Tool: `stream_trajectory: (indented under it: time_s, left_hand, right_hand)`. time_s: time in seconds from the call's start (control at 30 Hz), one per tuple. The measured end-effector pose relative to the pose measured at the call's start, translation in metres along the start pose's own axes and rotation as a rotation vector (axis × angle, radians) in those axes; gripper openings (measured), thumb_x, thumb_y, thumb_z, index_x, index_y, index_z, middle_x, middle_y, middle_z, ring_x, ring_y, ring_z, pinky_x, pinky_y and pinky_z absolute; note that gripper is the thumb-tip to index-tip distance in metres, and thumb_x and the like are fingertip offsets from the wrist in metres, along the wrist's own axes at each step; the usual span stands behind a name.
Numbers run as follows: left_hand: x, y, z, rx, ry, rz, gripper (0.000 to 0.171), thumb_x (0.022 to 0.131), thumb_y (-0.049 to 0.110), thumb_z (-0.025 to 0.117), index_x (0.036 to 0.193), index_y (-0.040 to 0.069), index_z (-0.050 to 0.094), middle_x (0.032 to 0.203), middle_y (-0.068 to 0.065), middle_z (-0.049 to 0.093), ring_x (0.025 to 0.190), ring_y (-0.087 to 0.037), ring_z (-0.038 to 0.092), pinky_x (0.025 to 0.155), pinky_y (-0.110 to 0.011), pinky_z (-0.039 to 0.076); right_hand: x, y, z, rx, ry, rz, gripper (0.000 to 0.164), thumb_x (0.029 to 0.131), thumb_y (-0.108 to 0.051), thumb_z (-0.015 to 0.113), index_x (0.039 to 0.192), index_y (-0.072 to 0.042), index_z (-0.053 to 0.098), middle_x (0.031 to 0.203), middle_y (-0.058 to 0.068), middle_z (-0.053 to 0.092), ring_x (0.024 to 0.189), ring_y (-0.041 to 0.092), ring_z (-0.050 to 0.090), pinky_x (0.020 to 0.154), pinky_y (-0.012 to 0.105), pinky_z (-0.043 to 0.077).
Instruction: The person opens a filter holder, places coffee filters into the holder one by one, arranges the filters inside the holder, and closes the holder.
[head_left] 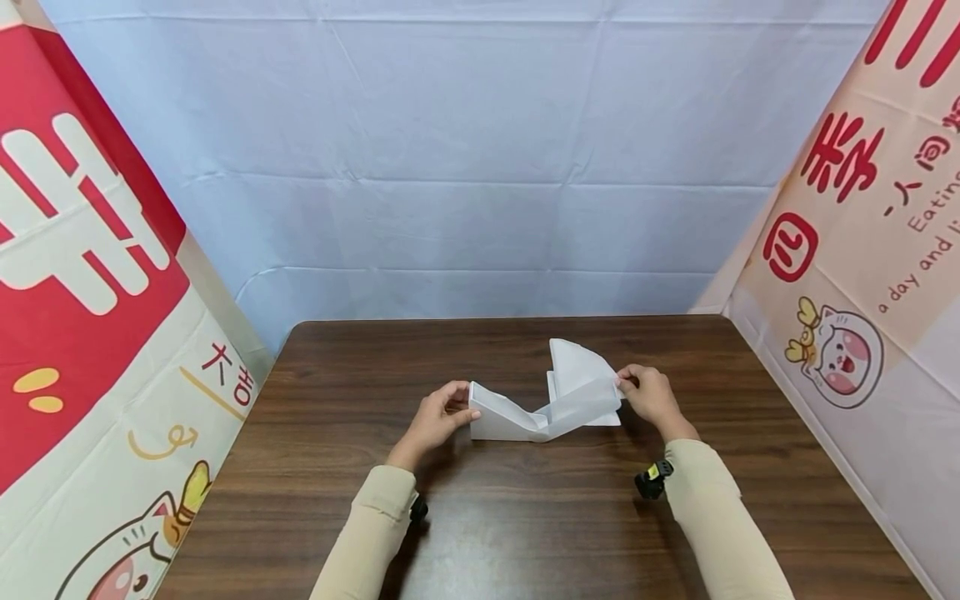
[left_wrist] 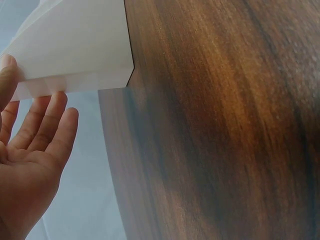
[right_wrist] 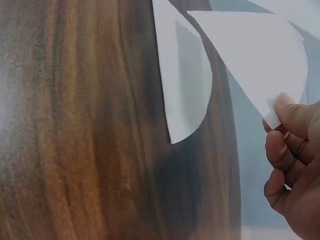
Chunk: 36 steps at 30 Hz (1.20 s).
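Head view shows a white folded carton (head_left: 501, 419) on the dark wooden table (head_left: 525, 517), between both hands, its flaps spread at the right end. The left hand (head_left: 433, 422) holds the carton's left end, thumb on the near face. The right hand (head_left: 651, 396) pinches the corner of a rounded flap (right_wrist: 260, 50) between thumb and forefinger, its other fingers curled. Beige sleeves (head_left: 371, 529) cover both forearms; beyond the table hangs a pale blue cloth (head_left: 465, 125), flanked by printed hangings (head_left: 832, 242).

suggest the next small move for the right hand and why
Perhaps ease the curved flap inward: the right hand pinches its corner, it stands up from the folded white paper, and the left hand grips the opposite end.
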<state>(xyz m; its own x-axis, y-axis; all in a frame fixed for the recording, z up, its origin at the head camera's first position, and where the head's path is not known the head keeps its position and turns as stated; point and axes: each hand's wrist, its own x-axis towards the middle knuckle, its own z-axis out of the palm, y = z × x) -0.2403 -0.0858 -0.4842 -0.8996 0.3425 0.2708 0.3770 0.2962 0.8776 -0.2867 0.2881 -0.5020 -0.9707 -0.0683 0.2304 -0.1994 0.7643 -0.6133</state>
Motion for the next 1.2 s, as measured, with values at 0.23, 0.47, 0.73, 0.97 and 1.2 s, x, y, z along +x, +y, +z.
stream_trajectory:
  time_s: [0.23, 0.47, 0.73, 0.97, 1.2]
  left_hand:
    - [0.000, -0.001, 0.000, 0.000, 0.003, 0.007, 0.033, 0.081, 0.000, 0.069, 0.112, -0.003, 0.058, 0.096, -0.017, 0.063, 0.086, -0.030, 0.062, 0.076, -0.042, 0.050]
    - [0.000, 0.000, 0.000, -0.004, 0.001, 0.007, 0.033, 0.081, -0.001, 0.070, 0.112, -0.004, 0.058, 0.095, -0.017, 0.063, 0.086, -0.030, 0.062, 0.077, -0.041, 0.050]
    - [0.000, -0.001, -0.001, -0.007, -0.004, 0.010, 0.034, 0.081, -0.001, 0.069, 0.113, -0.004, 0.058, 0.095, -0.018, 0.063, 0.086, -0.031, 0.062, 0.076, -0.041, 0.049]
    - [0.000, -0.004, -0.001, -0.008, -0.004, 0.009, 0.034, 0.081, 0.001, 0.070, 0.112, -0.003, 0.058, 0.096, -0.017, 0.063, 0.086, -0.031, 0.062, 0.076, -0.039, 0.050]
    - [0.001, -0.003, -0.001, -0.020, -0.010, 0.001, 0.034, 0.081, 0.000, 0.070, 0.113, -0.004, 0.058, 0.096, -0.018, 0.063, 0.087, -0.032, 0.061, 0.077, -0.043, 0.049]
  right_hand:
    - [0.001, -0.006, -0.006, -0.010, 0.038, -0.020, 0.011, 0.091, -0.009, 0.060, 0.090, 0.002, 0.064, 0.082, 0.015, 0.063, 0.065, 0.024, 0.050, 0.059, 0.036, 0.040]
    - [0.002, -0.012, -0.011, -0.004, 0.042, -0.014, 0.012, 0.092, -0.010, 0.060, 0.092, 0.002, 0.064, 0.085, 0.016, 0.063, 0.065, 0.023, 0.050, 0.058, 0.037, 0.040]
    - [0.004, -0.023, -0.017, 0.035, 0.061, -0.063, 0.011, 0.090, -0.008, 0.062, 0.092, 0.002, 0.064, 0.077, 0.011, 0.061, 0.059, 0.020, 0.046, 0.053, 0.034, 0.038]
    - [0.006, -0.035, -0.022, 0.032, 0.052, -0.072, 0.012, 0.090, -0.013, 0.062, 0.092, -0.001, 0.065, 0.076, 0.008, 0.061, 0.058, 0.019, 0.045, 0.051, 0.033, 0.038]
    - [0.005, -0.045, -0.025, 0.039, 0.053, -0.080, 0.011, 0.089, -0.013, 0.064, 0.090, -0.002, 0.066, 0.073, 0.006, 0.060, 0.060, 0.019, 0.047, 0.053, 0.032, 0.040]
